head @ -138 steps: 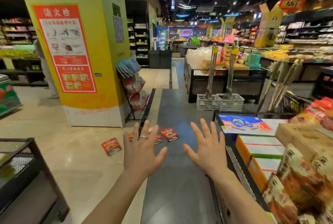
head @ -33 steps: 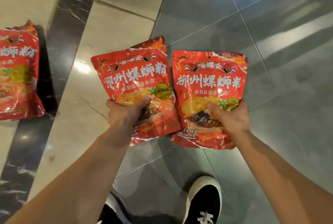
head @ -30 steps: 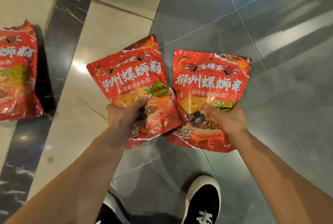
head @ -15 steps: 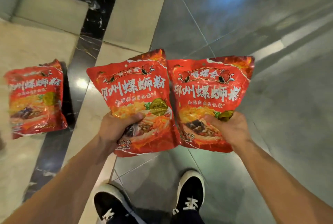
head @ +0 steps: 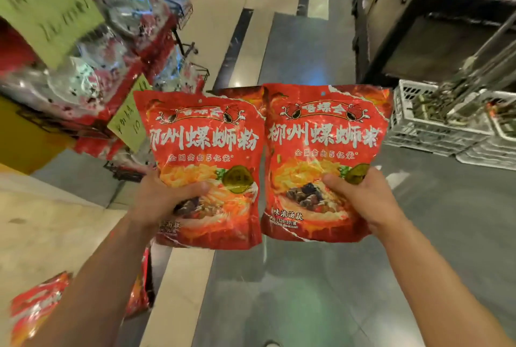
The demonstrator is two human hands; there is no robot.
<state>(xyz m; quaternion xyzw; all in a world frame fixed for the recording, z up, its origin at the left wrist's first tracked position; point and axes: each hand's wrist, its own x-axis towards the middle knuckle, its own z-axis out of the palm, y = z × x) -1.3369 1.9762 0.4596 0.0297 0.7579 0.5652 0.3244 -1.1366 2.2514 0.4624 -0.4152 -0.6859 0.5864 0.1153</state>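
Carry step | left packet [head: 206, 137] is being gripped by left hand [head: 163, 200], right packet [head: 325, 134] by right hand [head: 361, 201] | next: rack [head: 181, 14] placement likely being required

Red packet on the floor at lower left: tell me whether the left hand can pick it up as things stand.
Probably not yet. The left hand grips a noodle packet, so its fingers are taken. The floor packet lies uncovered beside the forearm, with nothing on it; free the hand first.

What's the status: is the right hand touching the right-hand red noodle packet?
Touching. The head view shows the right hand gripping the red noodle packet at its lower right corner, thumb pressed on the printed front.
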